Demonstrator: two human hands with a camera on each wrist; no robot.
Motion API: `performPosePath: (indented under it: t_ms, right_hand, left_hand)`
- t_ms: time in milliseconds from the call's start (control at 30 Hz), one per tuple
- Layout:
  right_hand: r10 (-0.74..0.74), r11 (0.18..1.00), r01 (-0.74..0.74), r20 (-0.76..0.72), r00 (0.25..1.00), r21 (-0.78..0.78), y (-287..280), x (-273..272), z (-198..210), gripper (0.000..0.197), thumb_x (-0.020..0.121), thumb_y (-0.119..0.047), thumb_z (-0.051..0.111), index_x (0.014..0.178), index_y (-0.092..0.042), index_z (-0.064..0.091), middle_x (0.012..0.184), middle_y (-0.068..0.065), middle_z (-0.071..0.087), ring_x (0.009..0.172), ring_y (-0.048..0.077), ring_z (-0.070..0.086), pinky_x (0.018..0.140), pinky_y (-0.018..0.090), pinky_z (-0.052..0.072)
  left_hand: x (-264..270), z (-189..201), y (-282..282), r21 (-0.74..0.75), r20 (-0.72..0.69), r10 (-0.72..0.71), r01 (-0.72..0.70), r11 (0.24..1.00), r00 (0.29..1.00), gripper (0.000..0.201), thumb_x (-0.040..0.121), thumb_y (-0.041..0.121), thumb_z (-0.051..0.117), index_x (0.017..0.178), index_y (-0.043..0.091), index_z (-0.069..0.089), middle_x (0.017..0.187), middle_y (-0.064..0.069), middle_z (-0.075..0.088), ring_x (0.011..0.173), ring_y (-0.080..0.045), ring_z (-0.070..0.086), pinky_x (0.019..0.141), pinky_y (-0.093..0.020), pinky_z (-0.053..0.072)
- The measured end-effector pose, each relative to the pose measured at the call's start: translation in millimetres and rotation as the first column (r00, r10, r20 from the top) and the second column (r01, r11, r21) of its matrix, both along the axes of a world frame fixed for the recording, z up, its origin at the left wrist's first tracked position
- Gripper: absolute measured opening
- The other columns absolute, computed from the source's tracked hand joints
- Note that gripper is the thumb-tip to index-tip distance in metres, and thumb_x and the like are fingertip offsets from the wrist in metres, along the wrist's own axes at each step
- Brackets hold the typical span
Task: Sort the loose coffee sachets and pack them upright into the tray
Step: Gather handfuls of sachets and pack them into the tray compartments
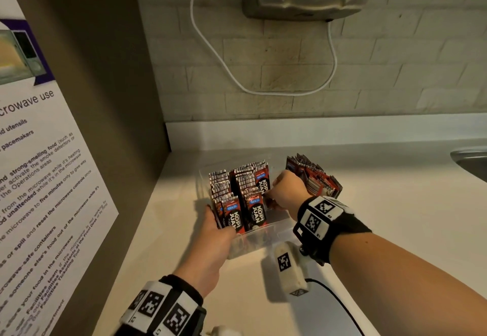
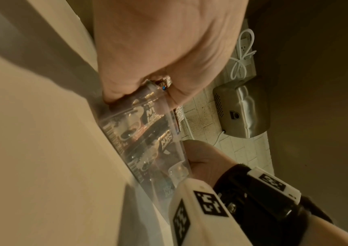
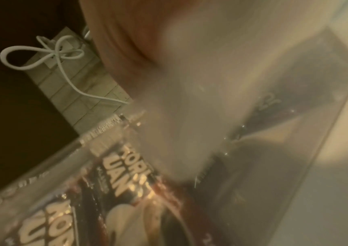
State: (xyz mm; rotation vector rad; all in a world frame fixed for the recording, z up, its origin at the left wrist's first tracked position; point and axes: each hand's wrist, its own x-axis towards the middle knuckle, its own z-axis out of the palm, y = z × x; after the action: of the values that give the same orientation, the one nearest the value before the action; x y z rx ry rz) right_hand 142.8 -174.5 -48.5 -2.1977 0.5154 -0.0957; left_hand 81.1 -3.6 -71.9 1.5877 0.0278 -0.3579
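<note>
Left hand (image 1: 210, 246) grips the near-left corner of the clear tray (image 1: 274, 233); right hand (image 1: 286, 193) is curled inside it, pinching upright Kopi Juan sachets (image 1: 254, 191). Packing seems midway: next, fetch from the loose pile (image 1: 315, 177) just beside the tray.

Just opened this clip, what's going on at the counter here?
A person is packing coffee sachets into a clear tray on a pale counter. The left hand grips the tray's near-left corner. The right hand reaches into the tray beside the sachets in the tray, which stand upright in rows filling its left part; its fingers are hidden. A pile of loose sachets waits behind the right hand.
</note>
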Motion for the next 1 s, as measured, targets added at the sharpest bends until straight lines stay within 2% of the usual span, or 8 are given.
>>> performPosePath:
  t_ms: [67, 200, 300, 367, 433, 600, 767, 1000]
  right_hand:
    - [-0.009, 1.000, 0.009, 0.024, 1.000, 0.015, 0.7, -1.3, -0.5, 0.017, 0.084, -0.001, 0.063, 0.085, -0.010, 0.048, 0.078, 0.002, 0.052, 0.095, 0.031, 0.063, 0.083, 0.044, 0.056]
    - [-0.002, 0.999, 0.001, 0.016, 1.000, 0.033, 0.5, -6.0, 2.9, 0.027, 0.077, 0.002, 0.069, 0.071, -0.014, 0.047, 0.081, 0.006, 0.059, 0.089, 0.028, 0.064, 0.081, 0.044, 0.057]
    - [0.026, 0.999, -0.025, -0.022, 0.999, 0.036, 0.7, -6.9, 1.5, 0.019, 0.074, 0.008, 0.065, 0.067, -0.008, 0.058, 0.085, 0.014, 0.066, 0.084, 0.030, 0.066, 0.078, 0.042, 0.059]
    - [0.039, 0.999, -0.038, -0.043, 0.998, 0.024, 0.1, -6.5, -0.3, 0.010, 0.075, 0.009, 0.061, 0.074, 0.001, 0.067, 0.087, 0.017, 0.070, 0.084, 0.031, 0.068, 0.077, 0.042, 0.059]
    - [0.063, 0.998, -0.061, -0.082, 0.995, 0.028, -0.6, -6.1, -0.9, 0.013, 0.076, 0.007, 0.060, 0.086, 0.006, 0.069, 0.091, 0.018, 0.071, 0.088, 0.031, 0.069, 0.078, 0.043, 0.059]
    - [0.122, 0.991, -0.130, -0.158, 0.980, -0.041, 0.7, -7.3, 1.8, 0.018, 0.082, 0.002, 0.059, 0.097, 0.003, 0.069, 0.100, 0.016, 0.070, 0.093, 0.029, 0.067, 0.083, 0.042, 0.057]
    - [0.138, 0.990, -0.134, -0.143, 0.980, 0.040, -2.6, -9.6, 2.7, 0.032, 0.081, 0.001, 0.057, 0.112, -0.001, 0.063, 0.105, 0.016, 0.064, 0.085, 0.023, 0.063, 0.080, 0.038, 0.059]
    - [0.153, 0.987, -0.145, -0.146, 0.977, 0.068, -1.1, -12.0, 4.0, 0.016, 0.082, -0.001, 0.058, 0.093, -0.013, 0.058, 0.092, 0.009, 0.060, 0.080, 0.022, 0.062, 0.077, 0.037, 0.059]
  left_hand:
    - [1.9, -3.7, 1.5, 0.008, 0.019, 0.013, -0.013, 1.000, 1.000, 0.052, 0.090, -0.003, 0.051, 0.120, 0.040, 0.055, 0.108, 0.009, 0.072, 0.105, -0.016, 0.065, 0.078, -0.037, 0.050]
    - [2.2, -4.3, 3.0, -0.007, 0.021, -0.004, 0.005, 1.000, 1.000, 0.053, 0.090, -0.005, 0.049, 0.119, 0.039, 0.054, 0.104, 0.009, 0.072, 0.103, -0.015, 0.065, 0.079, -0.037, 0.049]
    - [4.4, -6.9, 2.7, 0.000, 0.025, -0.001, 0.001, 1.000, 1.000, 0.055, 0.090, -0.007, 0.048, 0.121, 0.038, 0.054, 0.104, 0.008, 0.073, 0.103, -0.016, 0.065, 0.077, -0.037, 0.048]
    - [5.6, -8.5, 2.2, 0.000, 0.029, 0.006, -0.006, 1.000, 1.000, 0.057, 0.088, -0.009, 0.047, 0.123, 0.036, 0.054, 0.103, 0.006, 0.073, 0.101, -0.018, 0.065, 0.075, -0.036, 0.047]
    - [5.8, -9.0, 2.3, 0.001, 0.041, 0.013, -0.013, 1.000, 0.999, 0.058, 0.087, -0.010, 0.047, 0.123, 0.035, 0.054, 0.103, 0.006, 0.073, 0.101, -0.019, 0.065, 0.074, -0.036, 0.047]
    - [6.7, -11.3, 2.9, 0.002, 0.059, 0.007, -0.007, 1.000, 0.998, 0.059, 0.087, -0.010, 0.049, 0.126, 0.035, 0.053, 0.106, 0.006, 0.073, 0.103, -0.019, 0.066, 0.077, -0.038, 0.047]
    - [5.3, -8.4, 2.9, -0.008, 0.060, -0.004, 0.004, 1.000, 0.998, 0.059, 0.087, -0.011, 0.049, 0.124, 0.034, 0.053, 0.107, 0.003, 0.073, 0.102, -0.019, 0.066, 0.076, -0.037, 0.049]
    - [3.4, -5.9, 3.3, -0.015, 0.068, 0.006, -0.005, 1.000, 0.998, 0.057, 0.086, -0.012, 0.050, 0.122, 0.032, 0.055, 0.107, 0.002, 0.072, 0.101, -0.020, 0.066, 0.074, -0.035, 0.047]
